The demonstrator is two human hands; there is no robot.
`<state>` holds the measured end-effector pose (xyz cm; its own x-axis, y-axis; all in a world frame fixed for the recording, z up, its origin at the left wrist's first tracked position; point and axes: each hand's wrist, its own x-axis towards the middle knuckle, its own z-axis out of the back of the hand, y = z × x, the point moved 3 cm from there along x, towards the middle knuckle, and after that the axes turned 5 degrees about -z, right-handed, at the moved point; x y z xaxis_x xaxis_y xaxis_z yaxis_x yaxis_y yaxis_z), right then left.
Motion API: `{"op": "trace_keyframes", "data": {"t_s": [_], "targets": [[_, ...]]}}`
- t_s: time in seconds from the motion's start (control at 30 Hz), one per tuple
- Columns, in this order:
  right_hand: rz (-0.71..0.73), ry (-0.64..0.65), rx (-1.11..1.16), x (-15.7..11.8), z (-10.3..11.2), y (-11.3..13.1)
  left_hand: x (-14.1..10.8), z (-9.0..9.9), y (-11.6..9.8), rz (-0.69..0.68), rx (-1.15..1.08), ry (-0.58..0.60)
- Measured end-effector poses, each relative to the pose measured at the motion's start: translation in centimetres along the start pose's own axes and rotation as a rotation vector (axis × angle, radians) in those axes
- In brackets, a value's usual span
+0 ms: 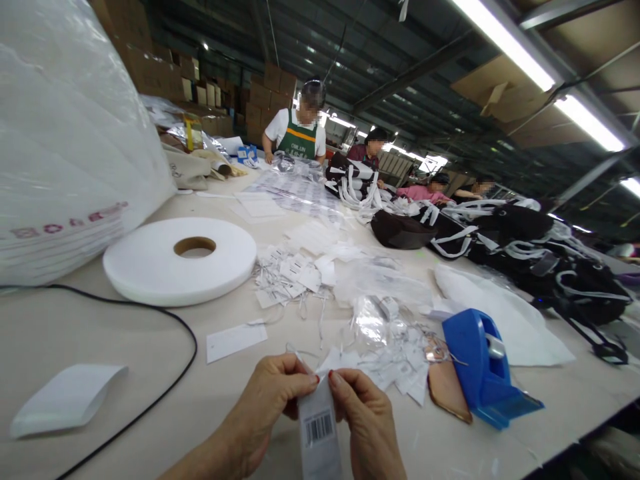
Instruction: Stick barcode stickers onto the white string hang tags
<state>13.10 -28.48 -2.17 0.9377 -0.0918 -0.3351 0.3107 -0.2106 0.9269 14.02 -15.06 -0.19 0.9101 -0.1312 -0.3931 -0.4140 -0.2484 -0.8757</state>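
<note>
A white tag with a printed barcode (319,430) hangs upright between my two hands, near the front of the table. My left hand (267,393) pinches its upper edge from the left, thumb on the front. From the right, my right hand (364,410) pinches the same edge, the thumbs almost meeting. A thin string loops above the left fingers. Just beyond my hands lie a heap of small white tags (395,363) and a second pile of strung tags (290,273). A single blank tag (237,341) lies left of my hands.
A big white tape roll (180,267), a black cable (187,363) and a curled white sheet (65,400) are on the left. A blue tape dispenser (480,370) stands right. Black bags with white straps (520,247) fill the far right; a co-worker in a green apron (297,137) stands behind.
</note>
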Motion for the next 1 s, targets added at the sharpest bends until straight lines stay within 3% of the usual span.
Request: {"op": "trace_keyframes", "data": {"t_s": [0.23,0.37,0.53,0.77,1.0], "targets": [[-0.031,-0.007,0.079,-0.3,-0.5,-0.3,0.2,-0.1,0.1,-0.011,-0.014,0.036],[-0.036,-0.043,0.116,-0.1,0.0,-0.8,0.2,0.2,0.0,-0.093,-0.034,0.115],[-0.073,-0.043,0.192,0.1,0.2,-1.5,0.7,1.0,1.4,-0.177,-0.025,0.184],[-0.081,-0.053,0.262,-0.1,0.0,-1.5,0.8,0.7,1.6,-0.126,-0.075,0.099],[0.028,-0.120,0.227,-0.9,-0.7,-0.7,0.3,0.8,2.4,-0.039,-0.125,-0.009]]}}
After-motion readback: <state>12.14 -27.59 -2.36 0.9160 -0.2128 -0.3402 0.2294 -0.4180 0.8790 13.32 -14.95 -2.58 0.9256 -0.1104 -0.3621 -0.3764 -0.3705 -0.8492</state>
